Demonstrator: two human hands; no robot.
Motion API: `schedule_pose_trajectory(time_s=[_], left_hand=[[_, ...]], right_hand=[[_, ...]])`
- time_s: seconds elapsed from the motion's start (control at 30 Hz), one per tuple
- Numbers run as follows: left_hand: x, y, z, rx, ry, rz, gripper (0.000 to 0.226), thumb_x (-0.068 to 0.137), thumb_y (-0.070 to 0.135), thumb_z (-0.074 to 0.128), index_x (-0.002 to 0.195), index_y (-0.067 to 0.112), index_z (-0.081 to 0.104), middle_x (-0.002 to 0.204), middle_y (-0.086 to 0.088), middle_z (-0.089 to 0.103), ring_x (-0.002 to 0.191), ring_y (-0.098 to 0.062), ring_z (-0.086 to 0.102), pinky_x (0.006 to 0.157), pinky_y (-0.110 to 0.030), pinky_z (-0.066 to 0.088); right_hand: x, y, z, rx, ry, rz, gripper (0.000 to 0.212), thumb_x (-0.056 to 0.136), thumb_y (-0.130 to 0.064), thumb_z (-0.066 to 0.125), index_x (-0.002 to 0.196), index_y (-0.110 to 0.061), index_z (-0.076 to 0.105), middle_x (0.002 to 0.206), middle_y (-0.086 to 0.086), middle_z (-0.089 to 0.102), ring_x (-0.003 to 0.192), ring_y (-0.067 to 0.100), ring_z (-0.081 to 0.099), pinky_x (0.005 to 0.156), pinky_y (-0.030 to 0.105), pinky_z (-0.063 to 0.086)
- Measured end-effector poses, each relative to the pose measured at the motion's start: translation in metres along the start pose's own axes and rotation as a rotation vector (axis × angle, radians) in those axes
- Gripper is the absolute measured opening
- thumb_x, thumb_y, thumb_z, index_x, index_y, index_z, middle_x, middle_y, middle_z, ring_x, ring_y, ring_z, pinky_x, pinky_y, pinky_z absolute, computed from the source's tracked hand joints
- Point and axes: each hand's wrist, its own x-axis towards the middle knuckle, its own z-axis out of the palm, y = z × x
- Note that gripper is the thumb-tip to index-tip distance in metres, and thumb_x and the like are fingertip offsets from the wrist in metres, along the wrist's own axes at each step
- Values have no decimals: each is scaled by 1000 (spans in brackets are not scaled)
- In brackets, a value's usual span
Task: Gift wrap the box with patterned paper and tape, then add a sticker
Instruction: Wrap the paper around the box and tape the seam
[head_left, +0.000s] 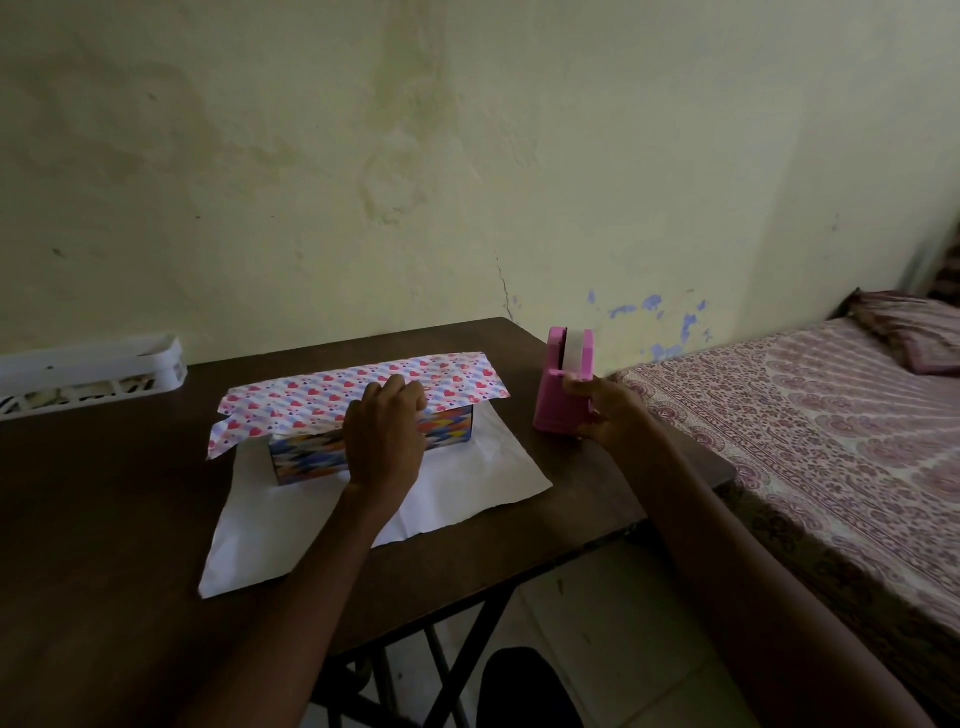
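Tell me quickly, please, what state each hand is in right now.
Left hand: presses the wrapping paper onto the box; grip cannot be told.
Right hand: closed, holding the pink tape dispenser.
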Motion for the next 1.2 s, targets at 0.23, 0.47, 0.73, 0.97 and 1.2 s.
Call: schedule_pose_trajectory(time_s=[0.23, 0.47, 0.73, 0.97, 1.2], left_hand=[[-1, 1, -1, -14, -1, -1, 26, 76, 21, 80, 98, 13, 67, 104, -8, 66, 97, -25, 58, 79, -36, 47], [-1, 0, 0, -6, -4, 3, 27, 76, 22, 80, 97, 13, 66, 104, -7, 66, 96, -25, 57, 79, -36, 47], [-2, 1, -2, -17, 2, 3, 24, 77, 19, 79, 96, 13, 66, 103, -8, 65, 96, -25, 57, 78, -36, 46], [-3, 1, -3, -6, -15, 1, 28, 76, 19, 80, 100, 13, 67, 106, -8, 65, 99, -26, 57, 80, -37, 46], [-1, 0, -2, -19, -5, 7, 26, 77, 19, 79, 99, 12, 67, 105, -8, 65, 98, -26, 57, 80, -38, 47]], right_hand=[[0, 6, 4, -64, 127, -22, 68, 73, -15, 81, 133, -8, 49, 125, 13, 60, 116, 30, 57, 94, 44, 51], [1, 7, 5, -94, 170, -65, 66, 74, -16, 82, 132, -6, 51, 124, 13, 59, 115, 28, 57, 97, 46, 52], [-3, 8, 7, -257, 253, -209, 55, 79, -14, 78, 127, -2, 55, 121, 15, 61, 107, 27, 62, 77, 31, 53], [-12, 13, 3, -582, 309, -311, 17, 79, -1, 74, 86, -8, 60, 102, 15, 66, 86, 24, 65, 71, 34, 59], [-17, 40, -11, -561, 309, -559, 4, 84, -18, 76, 87, -16, 76, 88, 4, 73, 75, 13, 68, 73, 38, 61]])
